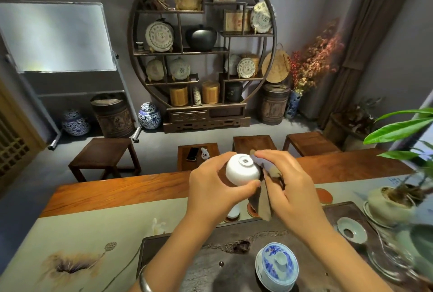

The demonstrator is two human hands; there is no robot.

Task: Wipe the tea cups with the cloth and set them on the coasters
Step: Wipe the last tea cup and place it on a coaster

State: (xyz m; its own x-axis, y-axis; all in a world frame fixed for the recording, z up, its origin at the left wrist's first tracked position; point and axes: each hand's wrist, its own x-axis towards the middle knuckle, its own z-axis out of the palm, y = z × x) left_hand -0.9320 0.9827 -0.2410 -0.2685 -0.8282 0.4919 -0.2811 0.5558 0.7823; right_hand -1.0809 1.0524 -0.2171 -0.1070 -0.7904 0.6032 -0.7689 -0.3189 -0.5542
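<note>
Behind the long wooden table [112, 188] stands a round dark display shelf [201, 41] filled with wrapped tea cakes, jars and tins, with a whiteboard [56, 36] to its left and low wooden stools [103, 153] on the grey floor. A pale painted table runner [77, 240] covers the near side of the table, and a dark stone tea tray [210, 263] lies on it.

Above the tray, the left hand [210, 188] holds a white tea cup [242, 170] upside down in the air — fingers curled round its far side, thumb pressed against its near wall, the foot ring facing up. The right hand [288, 186] grips a brown cloth [264, 198], its fingers pressing the fabric against the cup's right side while the loose end hangs down.

Below the hands, another white cup [233, 212] sits on a coaster, mostly hidden by the left wrist. A reddish coaster [324, 195] lies bare further right — near a potted plant [391, 202]. On the tray stand a blue-and-white lidded gaiwan [276, 266] and a pale celadon ring-shaped strainer rest [351, 229].
</note>
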